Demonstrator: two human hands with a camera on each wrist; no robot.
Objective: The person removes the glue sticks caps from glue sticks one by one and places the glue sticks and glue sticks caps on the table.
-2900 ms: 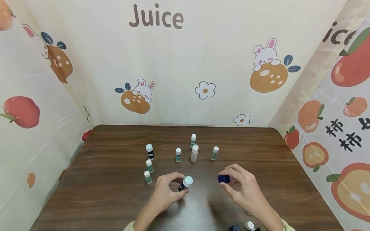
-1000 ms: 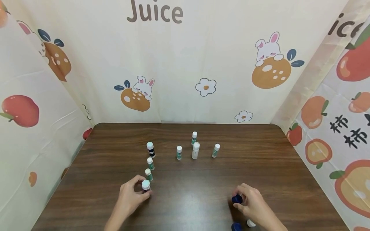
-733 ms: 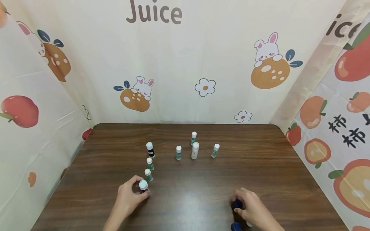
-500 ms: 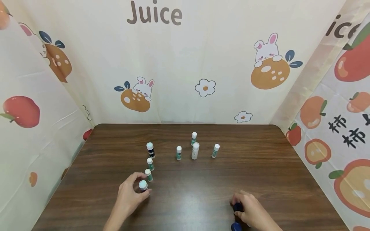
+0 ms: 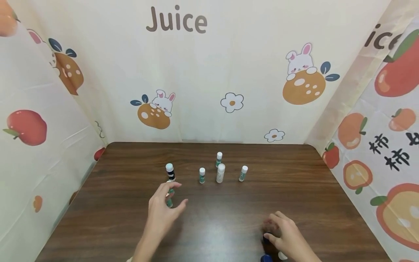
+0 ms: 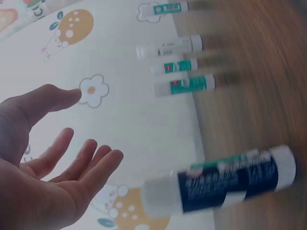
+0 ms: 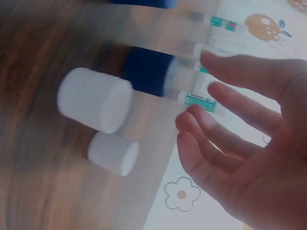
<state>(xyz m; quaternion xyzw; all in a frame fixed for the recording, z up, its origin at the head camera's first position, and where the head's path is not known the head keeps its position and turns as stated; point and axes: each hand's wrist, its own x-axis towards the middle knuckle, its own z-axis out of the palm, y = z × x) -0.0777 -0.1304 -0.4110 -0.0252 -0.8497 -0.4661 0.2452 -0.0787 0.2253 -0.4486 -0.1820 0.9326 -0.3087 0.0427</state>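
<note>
My left hand (image 5: 162,211) is off the table, fingers and thumb spread, holding nothing. Close by in the left wrist view stands a bottle with a navy label (image 6: 228,187) and white cap; in the head view the hand hides it. Small green-labelled bottles (image 5: 169,202) show partly behind the fingers. My right hand (image 5: 285,233) hovers over a dark blue cap (image 7: 149,72) on the table, thumb and fingers apart from it. A large white cap (image 7: 93,99) and a smaller white cap (image 7: 113,153) sit beside that blue cap.
Another navy-labelled bottle (image 5: 170,171) stands behind the left row. Mid-table are a white bottle (image 5: 220,173) and green-labelled bottles (image 5: 202,175), one farther right (image 5: 243,174). A second blue cap (image 5: 266,258) lies at the near edge of view. Printed curtains surround the wooden table (image 5: 209,233).
My left hand carried the navy-labelled bottle left to the row's near end, let go and rose away. My right hand brought the blue cap down near the other caps and released it.
</note>
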